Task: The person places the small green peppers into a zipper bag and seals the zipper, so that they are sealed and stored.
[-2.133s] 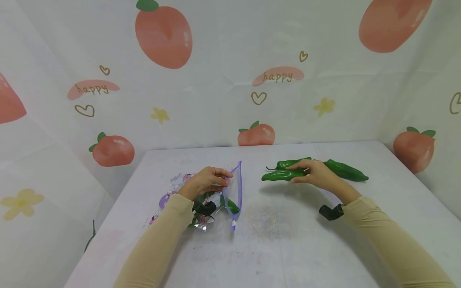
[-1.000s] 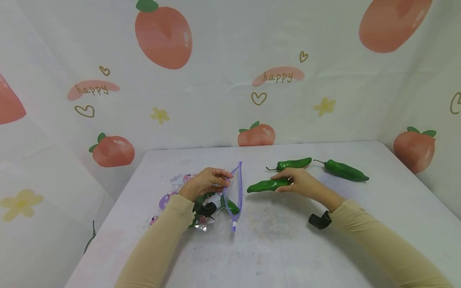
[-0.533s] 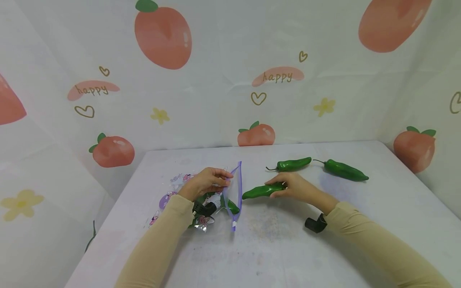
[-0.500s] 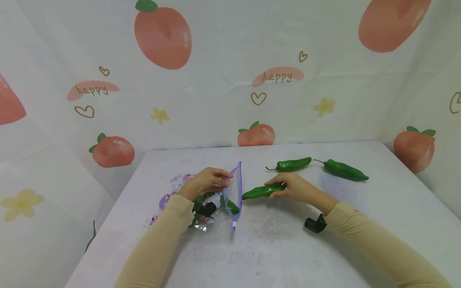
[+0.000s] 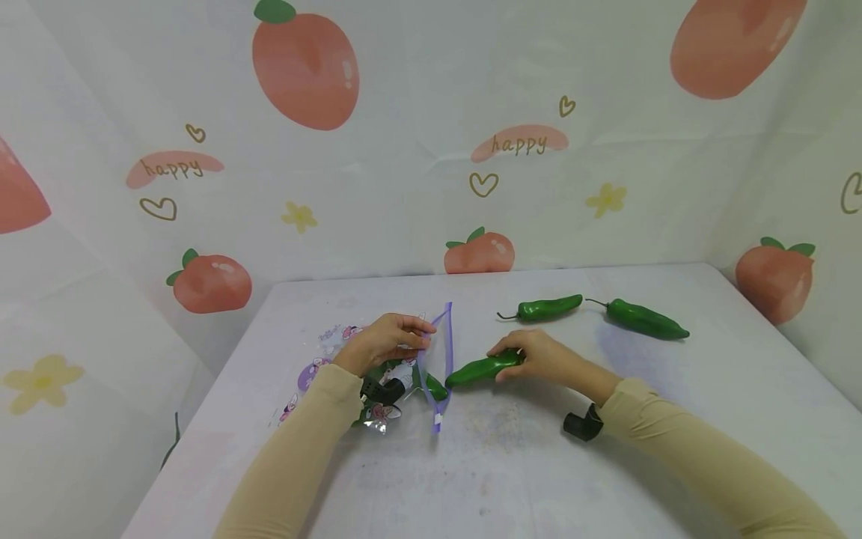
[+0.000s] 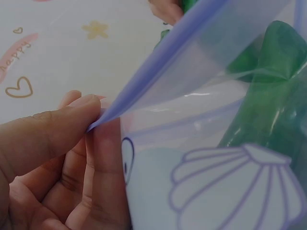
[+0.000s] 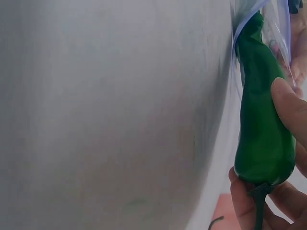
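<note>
Green pepper (image 5: 480,369) in my right hand (image 5: 539,358), just right of centre in the head view, lying nearly level and low over the worktop (image 5: 512,464). My fingers curl round its stem end; thumb on one side, the rest underneath, as the right wrist view shows. Its pointed tip sits right at the mouth of the zip bag (image 5: 411,367), touching or just inside the purple rim; I cannot tell which from the head view, though in the right wrist view the tip (image 7: 254,28) meets the purple edge at upper right of the frame.

Left hand (image 5: 384,340) left of centre, pinching the upper lip of the bag between thumb and fingers (image 6: 53,129), holding the mouth lifted and open toward the pepper. The bag is clear plastic with a purple zip strip and printed cartoon shapes; it lies flat on the worktop behind the raised lip. Another green pepper (image 5: 431,385) already inside, seen through the plastic.

Further out, two more peppers on the worktop toward upper right of my right hand: one (image 5: 544,307) nearer centre, one (image 5: 645,319) further right, well apart from the bag, near each other but not touching
</note>
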Motion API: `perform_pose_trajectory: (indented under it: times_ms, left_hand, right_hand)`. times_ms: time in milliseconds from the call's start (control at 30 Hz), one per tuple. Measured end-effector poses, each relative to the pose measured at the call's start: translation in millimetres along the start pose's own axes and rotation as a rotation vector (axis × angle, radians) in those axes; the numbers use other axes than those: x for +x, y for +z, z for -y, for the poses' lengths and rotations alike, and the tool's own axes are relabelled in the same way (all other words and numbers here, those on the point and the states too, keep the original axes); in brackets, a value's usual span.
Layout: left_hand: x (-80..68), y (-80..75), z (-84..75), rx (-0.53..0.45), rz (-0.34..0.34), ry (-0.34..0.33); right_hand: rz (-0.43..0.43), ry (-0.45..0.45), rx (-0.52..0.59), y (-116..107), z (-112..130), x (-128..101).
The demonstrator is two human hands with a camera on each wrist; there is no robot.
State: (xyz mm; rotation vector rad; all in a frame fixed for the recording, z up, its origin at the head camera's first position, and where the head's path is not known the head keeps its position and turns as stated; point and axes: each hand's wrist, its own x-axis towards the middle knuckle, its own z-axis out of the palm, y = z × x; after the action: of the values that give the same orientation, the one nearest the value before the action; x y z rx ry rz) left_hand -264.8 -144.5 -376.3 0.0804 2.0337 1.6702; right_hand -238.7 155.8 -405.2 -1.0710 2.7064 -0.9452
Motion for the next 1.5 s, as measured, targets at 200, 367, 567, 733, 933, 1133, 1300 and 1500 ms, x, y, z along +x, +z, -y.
perform_pose_trajectory:
  times_ms: [200,367,567,733,933,1133,1300,1500]
  left_hand:
    - [0.5,0.2,0.0,0.001,0.006,-0.008]
    - [-1.1,-0.3,-0.5,-0.004,0.023,0.002]
    - [-1.4,-2.5,0.7,-0.011,0.059,0.022]
    - [-0.2,-0.3,-0.2,-0.002,0.022,0.0]
    - [0.0,0.8,-1.7,0.004,0.015,-0.013]
    - [0.0,0.8,-1.8,0.011,0.012,-0.008]
    - [-0.6,1.0,-2.7,0.014,0.008,-0.008]
    - [-0.1,1.1,-2.2,0.0,0.006,-0.014]
  right_hand:
    - [0.029,0.005,0.026,4,3,2]
    - [0.058,0.021,0.06,3,9,2]
    - [0.087,0.019,0.085,4,12,3]
    - [0.103,-0.005,0.136,5,15,4]
    - [0.092,-0.059,0.151,9,17,5]
    - [0.089,-0.06,0.146,13,20,9]
    - [0.084,-0.06,0.151,15,23,12]
    - [0.069,-0.012,0.184,19,25,17]
